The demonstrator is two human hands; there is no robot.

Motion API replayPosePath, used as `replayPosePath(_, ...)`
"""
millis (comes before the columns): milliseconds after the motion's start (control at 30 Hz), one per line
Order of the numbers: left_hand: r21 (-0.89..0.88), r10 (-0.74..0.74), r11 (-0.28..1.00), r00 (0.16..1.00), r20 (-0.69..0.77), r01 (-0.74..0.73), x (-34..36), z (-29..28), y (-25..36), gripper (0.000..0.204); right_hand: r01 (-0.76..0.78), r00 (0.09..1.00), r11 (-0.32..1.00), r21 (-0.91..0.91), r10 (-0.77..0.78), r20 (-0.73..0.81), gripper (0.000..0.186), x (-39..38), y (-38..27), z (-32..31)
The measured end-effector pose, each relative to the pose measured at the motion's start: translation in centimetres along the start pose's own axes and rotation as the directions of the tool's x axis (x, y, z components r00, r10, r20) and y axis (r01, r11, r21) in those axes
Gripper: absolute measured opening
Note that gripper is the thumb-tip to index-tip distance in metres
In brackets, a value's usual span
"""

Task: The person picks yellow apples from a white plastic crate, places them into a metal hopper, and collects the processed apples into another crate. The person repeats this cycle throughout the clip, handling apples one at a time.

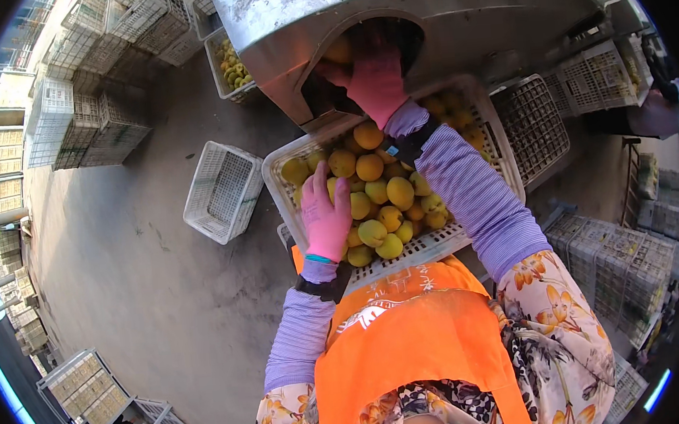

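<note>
A white plastic crate (281, 159) in front of me holds many round yellow-orange fruits (400, 194), which look like apricots or small peaches. My left hand (325, 211), in a pink glove, rests over the fruits at the crate's left side, fingers stretched out. My right hand (377, 85), also pink-gloved, reaches past the crate's far rim into the rounded opening of a metal machine (280, 65). One yellow fruit (338, 50) shows beside that hand inside the dark opening. Shadow hides most of its fingers, so whether they grip anything is unclear.
An empty white crate (224, 191) lies on the floor to the left. Another crate of fruit (220, 68) stands beside the machine. A dark-stained crate (531, 129) is at the right. Stacked crates (97, 123) stand at the far left, more stacks (611, 266) at the right.
</note>
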State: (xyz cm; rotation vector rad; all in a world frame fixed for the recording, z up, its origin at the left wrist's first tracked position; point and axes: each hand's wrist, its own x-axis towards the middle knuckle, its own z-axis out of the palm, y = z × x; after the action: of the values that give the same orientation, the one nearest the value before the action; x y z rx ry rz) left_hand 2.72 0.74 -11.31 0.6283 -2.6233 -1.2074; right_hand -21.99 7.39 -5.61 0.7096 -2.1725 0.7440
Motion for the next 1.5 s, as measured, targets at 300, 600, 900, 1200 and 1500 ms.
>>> replayPosePath(300, 0.537, 0.039, 0.748, 0.833, 0.552, -0.39, 7.1, 5.6, -0.1, 0.091, -0.091, 0.578, 0.971, -0.223, 0.234, 0.782, 0.048, -9.8, 4.6, -11.1)
replayPosePath(600, 0.243, 0.133, 0.912, 0.8, 0.586, -0.33, 7.6, 5.4, -1.5, 0.086, -0.526, 0.402, 0.825, -0.206, 0.455, 0.795, 0.071, -17.8, 5.7, -10.9)
replayPosePath(900, -0.846, -0.01, 0.078, 0.849, 0.528, 0.527, -0.9, -1.6, 5.8, 0.097, -0.613, 0.624, 0.692, 0.382, 0.126, 0.771, 0.081, -9.1, -1.3, -19.1)
replayPosePath(1200, -0.927, 0.058, 0.219, 0.944, 0.325, 0.305, 0.1, -4.0, 7.1, 0.097, -0.456, 0.749, 0.815, 0.358, 0.134, 0.649, 0.078, -7.0, -4.0, -19.3)
replayPosePath(1500, -0.846, -0.173, 0.457, 0.961, 0.216, 0.273, 0.9, -5.6, 6.7, 0.09, -0.145, 0.963, 0.987, 0.063, 0.126, 0.238, 0.066, -3.8, -0.3, -1.9)
